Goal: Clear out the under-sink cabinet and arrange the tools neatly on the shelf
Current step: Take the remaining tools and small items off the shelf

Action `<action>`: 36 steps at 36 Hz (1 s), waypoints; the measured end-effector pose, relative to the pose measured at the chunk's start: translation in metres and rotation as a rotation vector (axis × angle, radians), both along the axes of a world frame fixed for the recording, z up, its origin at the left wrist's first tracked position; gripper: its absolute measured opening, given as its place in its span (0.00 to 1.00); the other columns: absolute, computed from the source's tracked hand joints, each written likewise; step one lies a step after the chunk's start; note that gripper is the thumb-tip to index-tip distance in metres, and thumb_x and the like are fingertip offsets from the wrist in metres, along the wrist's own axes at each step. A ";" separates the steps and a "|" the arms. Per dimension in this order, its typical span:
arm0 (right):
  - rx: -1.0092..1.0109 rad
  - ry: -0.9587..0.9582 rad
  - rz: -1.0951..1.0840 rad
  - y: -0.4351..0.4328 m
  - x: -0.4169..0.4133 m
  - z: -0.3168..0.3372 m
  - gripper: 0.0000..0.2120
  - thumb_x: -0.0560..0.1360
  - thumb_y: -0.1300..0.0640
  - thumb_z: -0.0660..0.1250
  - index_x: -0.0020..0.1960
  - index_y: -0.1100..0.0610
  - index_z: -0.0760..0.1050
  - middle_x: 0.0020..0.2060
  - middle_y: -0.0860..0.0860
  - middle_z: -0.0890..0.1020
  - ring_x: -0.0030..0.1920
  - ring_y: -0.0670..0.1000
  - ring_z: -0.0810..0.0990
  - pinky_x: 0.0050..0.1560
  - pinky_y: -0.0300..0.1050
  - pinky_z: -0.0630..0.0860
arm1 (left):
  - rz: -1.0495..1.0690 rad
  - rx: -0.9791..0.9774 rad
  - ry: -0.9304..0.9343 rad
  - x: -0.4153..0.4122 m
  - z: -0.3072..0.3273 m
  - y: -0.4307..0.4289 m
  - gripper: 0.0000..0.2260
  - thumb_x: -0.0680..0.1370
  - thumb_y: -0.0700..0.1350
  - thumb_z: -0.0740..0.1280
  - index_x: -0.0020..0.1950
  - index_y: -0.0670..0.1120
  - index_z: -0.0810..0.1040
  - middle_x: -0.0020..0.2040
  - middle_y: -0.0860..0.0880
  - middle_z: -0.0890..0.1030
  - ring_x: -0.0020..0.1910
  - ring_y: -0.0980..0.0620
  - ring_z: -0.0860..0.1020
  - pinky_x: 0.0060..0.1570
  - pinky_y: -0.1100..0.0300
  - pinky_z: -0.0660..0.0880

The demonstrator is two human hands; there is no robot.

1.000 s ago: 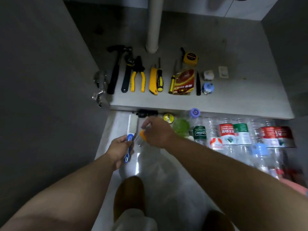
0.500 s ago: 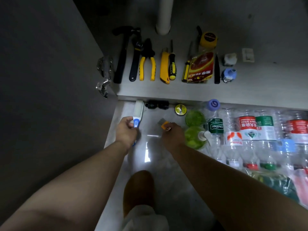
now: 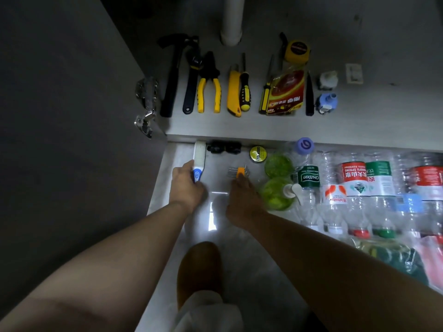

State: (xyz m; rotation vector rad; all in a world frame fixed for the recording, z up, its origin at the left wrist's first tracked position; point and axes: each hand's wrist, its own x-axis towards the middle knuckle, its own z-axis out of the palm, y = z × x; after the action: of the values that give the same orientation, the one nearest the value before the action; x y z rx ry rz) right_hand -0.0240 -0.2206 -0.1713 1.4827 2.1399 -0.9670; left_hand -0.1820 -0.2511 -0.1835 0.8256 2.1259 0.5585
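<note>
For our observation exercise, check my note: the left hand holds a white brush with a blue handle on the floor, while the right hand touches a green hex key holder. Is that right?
One detail is off. The hex key holder under the right hand is orange, not green; the head view shows it. The left hand does hold the white brush with a blue handle on the floor.

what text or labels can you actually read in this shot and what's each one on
"Cestbon": green label of a clear bottle, lying on its side.
"SPRING": red-and-white label of a water bottle, part of a longer line; the rest is too small.
Red snack packet: large Chinese characters, upside down, not legible to me.
Yellow tape roll, tape measure, blue-and-white brush in the left hand: markings too blurred.
</note>
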 end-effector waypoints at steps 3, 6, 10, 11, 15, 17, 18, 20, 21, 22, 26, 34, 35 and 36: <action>0.003 -0.076 0.055 0.001 -0.002 -0.001 0.41 0.77 0.57 0.65 0.81 0.62 0.46 0.81 0.56 0.38 0.81 0.58 0.44 0.78 0.55 0.58 | -0.058 -0.005 0.054 0.001 0.003 0.000 0.27 0.77 0.32 0.63 0.75 0.44 0.70 0.67 0.42 0.71 0.65 0.41 0.74 0.68 0.48 0.73; -0.020 -0.108 0.080 0.004 -0.004 -0.001 0.42 0.78 0.56 0.64 0.81 0.64 0.41 0.80 0.58 0.36 0.81 0.59 0.40 0.79 0.55 0.55 | -0.071 -0.018 0.075 0.002 0.003 0.000 0.28 0.76 0.32 0.63 0.77 0.44 0.68 0.67 0.42 0.70 0.66 0.41 0.74 0.67 0.49 0.73; -0.036 -0.113 0.093 0.006 -0.004 -0.003 0.43 0.78 0.56 0.64 0.81 0.64 0.39 0.80 0.60 0.35 0.80 0.60 0.37 0.79 0.55 0.54 | -0.064 -0.033 0.098 0.001 0.002 -0.001 0.31 0.76 0.32 0.65 0.79 0.46 0.65 0.68 0.43 0.70 0.68 0.41 0.72 0.66 0.52 0.73; -0.043 -0.095 0.078 0.006 -0.003 -0.002 0.43 0.78 0.57 0.63 0.81 0.64 0.40 0.80 0.59 0.35 0.81 0.59 0.37 0.79 0.54 0.54 | -0.073 -0.039 0.107 0.000 0.002 -0.001 0.31 0.76 0.32 0.65 0.78 0.46 0.66 0.68 0.42 0.70 0.67 0.41 0.72 0.67 0.51 0.73; -0.043 0.017 0.025 0.005 -0.001 0.013 0.36 0.78 0.58 0.63 0.80 0.64 0.50 0.80 0.62 0.51 0.80 0.61 0.54 0.77 0.50 0.60 | -0.041 -0.016 0.180 0.004 0.011 0.006 0.26 0.77 0.36 0.67 0.75 0.46 0.69 0.69 0.42 0.68 0.66 0.39 0.72 0.66 0.48 0.73; -0.015 0.100 -0.006 0.010 -0.001 0.028 0.26 0.76 0.61 0.63 0.73 0.63 0.64 0.72 0.61 0.68 0.71 0.60 0.70 0.68 0.48 0.70 | -0.085 0.070 0.256 0.009 0.022 0.013 0.20 0.77 0.37 0.65 0.70 0.45 0.74 0.67 0.42 0.71 0.63 0.39 0.74 0.63 0.49 0.74; 0.011 0.132 0.016 0.013 -0.001 0.037 0.22 0.76 0.62 0.63 0.69 0.62 0.68 0.67 0.60 0.73 0.67 0.59 0.74 0.64 0.47 0.73 | -0.131 0.123 0.284 0.011 0.028 0.017 0.17 0.77 0.37 0.64 0.66 0.45 0.76 0.64 0.43 0.73 0.61 0.41 0.75 0.60 0.48 0.75; 0.054 0.162 0.099 0.020 0.000 0.058 0.17 0.76 0.63 0.63 0.65 0.61 0.73 0.62 0.58 0.78 0.64 0.58 0.77 0.62 0.47 0.75 | -0.222 0.232 0.305 0.018 0.044 0.025 0.12 0.77 0.37 0.64 0.57 0.47 0.81 0.56 0.47 0.78 0.55 0.45 0.78 0.53 0.49 0.78; 0.094 0.166 0.156 0.024 0.001 0.071 0.16 0.77 0.63 0.63 0.64 0.61 0.74 0.60 0.57 0.80 0.62 0.57 0.79 0.61 0.47 0.75 | -0.260 0.281 0.306 0.022 0.052 0.029 0.10 0.77 0.37 0.64 0.52 0.48 0.82 0.53 0.49 0.79 0.51 0.48 0.78 0.51 0.50 0.78; 0.137 0.176 0.196 0.029 0.003 0.085 0.14 0.76 0.63 0.63 0.62 0.60 0.76 0.58 0.57 0.81 0.59 0.58 0.80 0.58 0.47 0.76 | -0.291 0.321 0.308 0.026 0.060 0.033 0.10 0.77 0.37 0.64 0.49 0.49 0.83 0.50 0.51 0.80 0.48 0.50 0.78 0.49 0.50 0.78; 0.251 0.236 0.223 0.055 0.021 0.144 0.10 0.75 0.64 0.62 0.53 0.59 0.80 0.49 0.57 0.84 0.50 0.59 0.82 0.50 0.49 0.79 | -0.347 0.437 0.304 0.035 0.098 0.059 0.10 0.75 0.36 0.64 0.44 0.49 0.82 0.46 0.54 0.79 0.45 0.52 0.77 0.46 0.51 0.78; 0.433 0.306 -0.137 0.135 0.094 0.177 0.10 0.77 0.62 0.60 0.49 0.53 0.80 0.48 0.53 0.82 0.43 0.54 0.80 0.46 0.46 0.78 | -0.517 0.534 0.355 0.052 0.147 0.136 0.10 0.77 0.38 0.64 0.46 0.50 0.82 0.48 0.51 0.80 0.48 0.49 0.78 0.49 0.53 0.75; 0.461 0.285 -0.164 0.146 0.105 0.171 0.09 0.77 0.62 0.61 0.50 0.53 0.79 0.49 0.52 0.81 0.45 0.53 0.79 0.46 0.45 0.76 | -0.561 0.526 0.356 0.056 0.148 0.145 0.09 0.77 0.39 0.64 0.47 0.51 0.82 0.49 0.52 0.80 0.50 0.49 0.78 0.49 0.55 0.74; 0.478 0.261 -0.187 0.155 0.116 0.165 0.08 0.77 0.61 0.62 0.51 0.53 0.79 0.50 0.52 0.80 0.46 0.53 0.78 0.46 0.44 0.74 | -0.602 0.513 0.356 0.060 0.148 0.153 0.09 0.78 0.39 0.64 0.48 0.51 0.82 0.50 0.52 0.79 0.51 0.49 0.78 0.48 0.57 0.72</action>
State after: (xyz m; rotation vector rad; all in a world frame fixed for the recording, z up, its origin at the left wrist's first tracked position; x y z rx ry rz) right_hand 0.0923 -0.0654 -0.0067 1.8937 2.5895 -0.7748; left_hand -0.1222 -0.0984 -0.0359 1.8876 1.8978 0.6693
